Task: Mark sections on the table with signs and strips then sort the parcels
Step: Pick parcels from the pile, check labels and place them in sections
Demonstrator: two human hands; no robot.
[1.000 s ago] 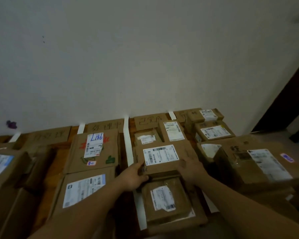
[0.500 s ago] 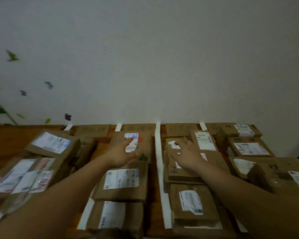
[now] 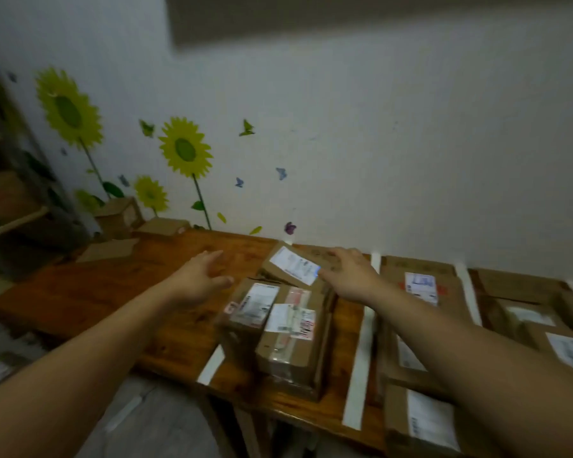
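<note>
A tilted parcel (image 3: pixel 293 267) with a white label is propped against 2 taped parcels (image 3: pixel 290 337), which are set side by side at its 6 o'clock on the wooden worktop (image 3: pixel 113 292). The right hand (image 3: pixel 348 272) is spread open over the tilted parcel's 3 o'clock end, fingers straight; contact cannot be told. The left hand (image 3: pixel 201 276) is held open and empty above bare wood at the parcel's 9 o'clock. This group is flanked by white strips (image 3: pixel 361 352). More parcels (image 3: pixel 420 285) are laid beyond the 3 o'clock strip. Sunflower stickers (image 3: pixel 186 150) are fixed to the wall.
</note>
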